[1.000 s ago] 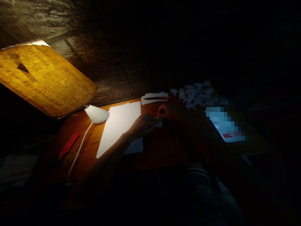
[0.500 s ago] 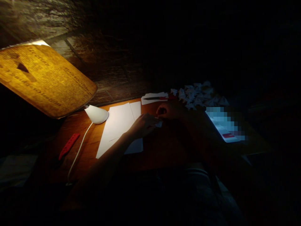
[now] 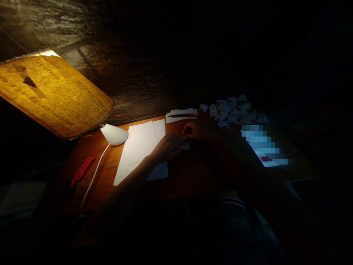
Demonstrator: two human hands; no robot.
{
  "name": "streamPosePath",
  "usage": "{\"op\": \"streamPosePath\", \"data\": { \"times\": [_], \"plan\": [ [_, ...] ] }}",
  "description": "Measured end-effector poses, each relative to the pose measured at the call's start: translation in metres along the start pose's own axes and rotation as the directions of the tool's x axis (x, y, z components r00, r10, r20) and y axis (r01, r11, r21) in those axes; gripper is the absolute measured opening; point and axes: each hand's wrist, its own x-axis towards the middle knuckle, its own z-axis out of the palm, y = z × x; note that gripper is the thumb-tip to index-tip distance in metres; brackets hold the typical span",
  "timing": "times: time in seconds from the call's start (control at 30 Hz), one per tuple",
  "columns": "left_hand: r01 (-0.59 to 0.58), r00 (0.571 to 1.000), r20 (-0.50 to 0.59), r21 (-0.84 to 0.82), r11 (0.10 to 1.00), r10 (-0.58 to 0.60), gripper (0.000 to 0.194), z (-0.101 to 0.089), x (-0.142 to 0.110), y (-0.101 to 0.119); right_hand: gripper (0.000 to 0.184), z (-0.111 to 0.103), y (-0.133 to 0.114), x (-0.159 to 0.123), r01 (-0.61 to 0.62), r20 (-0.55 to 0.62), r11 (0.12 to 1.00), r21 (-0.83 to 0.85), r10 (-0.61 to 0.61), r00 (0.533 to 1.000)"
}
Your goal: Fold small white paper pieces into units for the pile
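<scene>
- The left hand (image 3: 167,148) lies curled and narrow, its fingers pinching the small folded piece of white paper (image 3: 186,146), which sits just right of the flat white paper sheets (image 3: 138,147).
- The right hand (image 3: 197,130) sits in shadow, curled narrow just above that small piece and right of the sheets; its fingers look close to the paper, but I cannot tell whether they grip it.
- The step in hand looks like folding the small piece between both hands; a further crease would call for a steady pinch at its edges.
- The orange-brown wooden desk (image 3: 82,147) runs under everything, with the sheets lying flat near its middle.
- A red perforated plastic strip (image 3: 82,172) lies left of the sheets, and a thin white cable (image 3: 95,176) runs between them.
- A white dome-shaped desk lamp head (image 3: 114,134) stands at the far left corner of the sheets.
- A craft knife with a red handle (image 3: 182,115) lies on a white paper scrap (image 3: 180,111) beyond the sheets, to the right.
- A heap of small folded white paper triangles (image 3: 231,112) lies farther right of the sheets.
- A lit, pixelated device screen (image 3: 264,147) glows well right of them.
- A tilted yellow printed board (image 3: 52,94) leans against the dark stone wall (image 3: 124,73) beyond the sheets, to the left.
</scene>
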Motion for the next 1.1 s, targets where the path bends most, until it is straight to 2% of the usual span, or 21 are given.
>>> {"op": "streamPosePath", "data": {
  "times": [0.23,0.53,0.83,1.1],
  "plan": [
    [-0.013,1.0,0.002,0.005,1.0,0.013,0.037,0.0,0.001,-0.001,0.019,0.0,0.003,0.0,0.019,-0.006,0.999,0.032,-0.019,1.0],
    [-0.006,1.0,0.013,0.009,1.0,0.006,0.036,0.0,0.001,0.001,0.023,0.004,-0.003,0.006,-0.082,-0.016,0.996,0.042,0.082,0.996],
    [0.0,1.0,0.002,0.014,1.0,0.0,0.035,0.001,0.001,-0.001,0.015,-0.015,-0.009,-0.009,0.027,-0.001,0.996,-0.087,-0.027,1.0],
    [0.001,1.0,0.004,-0.009,1.0,-0.001,0.037,0.002,0.001,-0.002,0.013,0.003,-0.003,0.002,-0.04,-0.049,0.999,-0.017,0.039,0.998]
  ]
}}
